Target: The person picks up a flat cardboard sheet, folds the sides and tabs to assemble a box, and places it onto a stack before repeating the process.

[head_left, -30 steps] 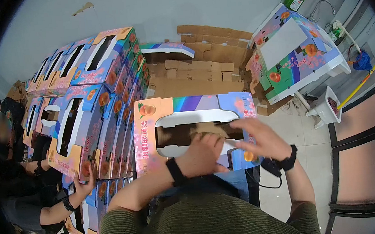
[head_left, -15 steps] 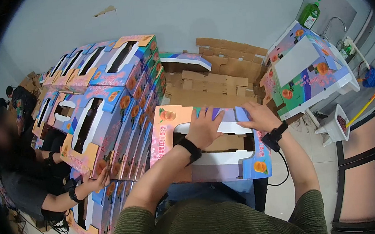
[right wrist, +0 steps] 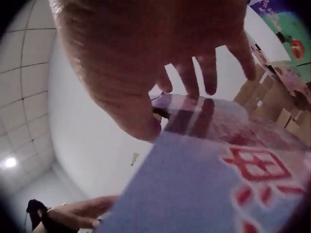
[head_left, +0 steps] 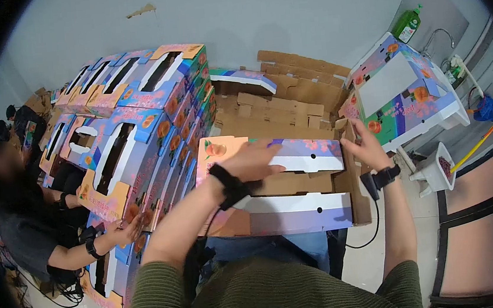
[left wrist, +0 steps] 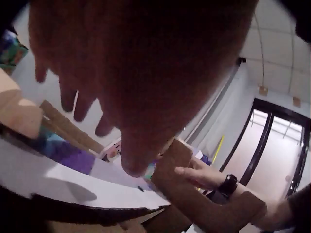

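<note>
A printed cardboard fruit carton [head_left: 299, 213] lies before me in the head view, a long opening along its top. Its left end flap, with a peach picture, lies folded over the top. The right end flap [head_left: 358, 193] stands raised, its brown inner side showing. My right hand [head_left: 370, 147] holds this flap by its far corner, thumb on the brown side. Pink lettering covers the flap's outer face [right wrist: 204, 189] in the right wrist view. My left hand [head_left: 252, 162], fingers extended, is over the carton's top near the opening.
Stacked finished cartons [head_left: 136, 120] stand at the left, where another person [head_left: 33, 222] handles one. Flattened brown cardboard [head_left: 278, 109] lies behind my carton. A printed carton sheet [head_left: 397, 89] covers a sink at the right, with a green soap bottle [head_left: 409, 24] and a white basin [head_left: 438, 168].
The right end flap has swung up from the carton's top, with my right hand moving right to its corner. My left hand has shifted from the far edge toward the left and nearer me.
</note>
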Demonstrator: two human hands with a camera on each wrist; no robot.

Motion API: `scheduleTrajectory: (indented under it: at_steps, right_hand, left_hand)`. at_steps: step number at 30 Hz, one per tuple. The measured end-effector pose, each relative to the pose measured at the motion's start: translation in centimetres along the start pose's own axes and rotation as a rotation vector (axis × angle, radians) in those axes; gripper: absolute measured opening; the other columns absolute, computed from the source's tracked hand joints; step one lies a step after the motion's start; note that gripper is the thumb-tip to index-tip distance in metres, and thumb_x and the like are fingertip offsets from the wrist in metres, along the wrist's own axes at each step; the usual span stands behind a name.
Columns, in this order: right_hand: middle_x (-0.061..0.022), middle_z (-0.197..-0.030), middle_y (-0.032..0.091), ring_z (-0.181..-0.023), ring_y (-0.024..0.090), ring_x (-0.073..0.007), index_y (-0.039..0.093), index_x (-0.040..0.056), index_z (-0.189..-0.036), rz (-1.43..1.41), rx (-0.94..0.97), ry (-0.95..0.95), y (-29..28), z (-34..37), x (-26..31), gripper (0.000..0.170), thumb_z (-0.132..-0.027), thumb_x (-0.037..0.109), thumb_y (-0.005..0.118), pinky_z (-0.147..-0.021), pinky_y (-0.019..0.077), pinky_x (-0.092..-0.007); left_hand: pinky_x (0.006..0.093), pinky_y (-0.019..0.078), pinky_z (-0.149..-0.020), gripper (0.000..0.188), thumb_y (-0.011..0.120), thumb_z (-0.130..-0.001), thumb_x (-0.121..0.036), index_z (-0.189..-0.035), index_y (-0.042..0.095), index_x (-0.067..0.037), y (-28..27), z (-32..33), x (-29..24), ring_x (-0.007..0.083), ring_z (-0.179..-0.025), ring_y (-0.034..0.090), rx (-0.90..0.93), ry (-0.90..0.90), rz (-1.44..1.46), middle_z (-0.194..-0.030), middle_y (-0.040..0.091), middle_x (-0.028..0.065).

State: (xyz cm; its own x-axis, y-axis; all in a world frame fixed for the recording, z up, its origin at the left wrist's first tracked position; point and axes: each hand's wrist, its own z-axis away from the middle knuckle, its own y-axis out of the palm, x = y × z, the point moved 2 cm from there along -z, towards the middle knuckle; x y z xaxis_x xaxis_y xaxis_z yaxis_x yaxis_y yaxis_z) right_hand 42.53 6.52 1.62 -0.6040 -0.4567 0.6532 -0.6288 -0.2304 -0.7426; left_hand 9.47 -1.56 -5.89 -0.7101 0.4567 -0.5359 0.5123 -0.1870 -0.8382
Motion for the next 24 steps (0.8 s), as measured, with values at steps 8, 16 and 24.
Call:
scheduleTrajectory:
  at_steps: [8, 16, 24]
  right_hand:
    - [-0.0243, -0.170, 0.010, -0.158, 0.013, -0.0332, 0.001, 0.0030, -0.164, -0.240, 0.244, 0.155, 4.2, 8.7, -2.1, 0.096, -0.096, 0.027, 0.065, -0.127, 0.0173, -0.0413]
    - [-0.0307, -0.162, 0.025, -0.147, 0.035, -0.0431, 0.004, 0.0086, -0.165, 0.047, 0.125, 0.264, 6.2, 11.8, -1.2, 0.099, -0.094, 0.037, 0.066, -0.118, 0.0353, -0.0446]
    - [-0.0324, -0.143, 0.049, -0.120, 0.061, -0.0480, 0.013, 0.0118, -0.164, 0.224, 0.108, 0.464, 6.1, 12.9, -0.3, 0.096, -0.092, 0.045, 0.067, -0.098, 0.0529, -0.0493]
  left_hand:
    - [0.0532, 0.0457, -0.104, 0.066, 0.067, -0.092, -0.049, -0.137, 0.051, -0.003, -7.3, 4.4, 1.6, 0.0404, -0.123, 0.058, 0.109, -0.217, -0.453, -0.131, 0.059, 0.0229]
    - [0.0466, 0.0560, -0.081, 0.059, 0.063, -0.096, -0.048, -0.115, 0.052, 0.007, -6.2, 3.6, 2.2, 0.0390, -0.098, 0.067, 0.016, 0.026, -0.551, -0.101, 0.062, 0.0227]
    - [0.0472, 0.0488, -0.099, 0.057, 0.072, -0.093, -0.033, -0.128, 0.046, 0.003, -7.6, 4.2, 0.7, 0.0454, -0.114, 0.059, -0.077, -0.026, -0.126, -0.119, 0.058, 0.0274]
